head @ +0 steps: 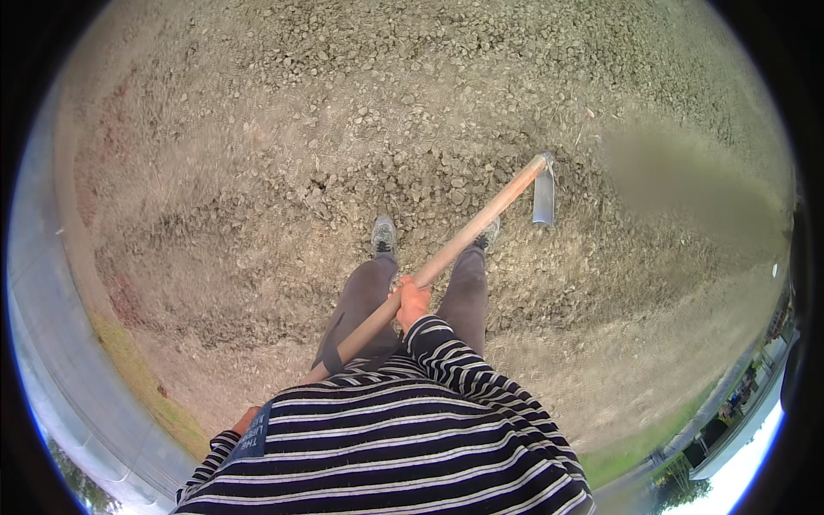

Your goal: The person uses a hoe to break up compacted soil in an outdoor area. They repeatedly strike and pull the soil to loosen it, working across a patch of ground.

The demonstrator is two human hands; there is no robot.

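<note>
A hoe's wooden handle [476,222] slants across my front from lower left to upper right. My right hand [413,301] is closed around the handle in front of my thighs. At its far end the metal hoe blade [544,196] hangs off to the right of my right shoe, seemingly above the soil. A dark band [331,358] wraps the handle near my waist, and the butt end disappears behind my striped shirt. Only a small part of my left hand [246,420] shows at my left side; its fingers are hidden by the shirt.
Loose, clumpy soil [386,129] spreads around my feet. My left shoe [383,235] and right shoe [489,233] stand apart on it. Grass [145,380] and a grey paved strip [71,335] border the left. Grass [618,467] and a building lie at lower right.
</note>
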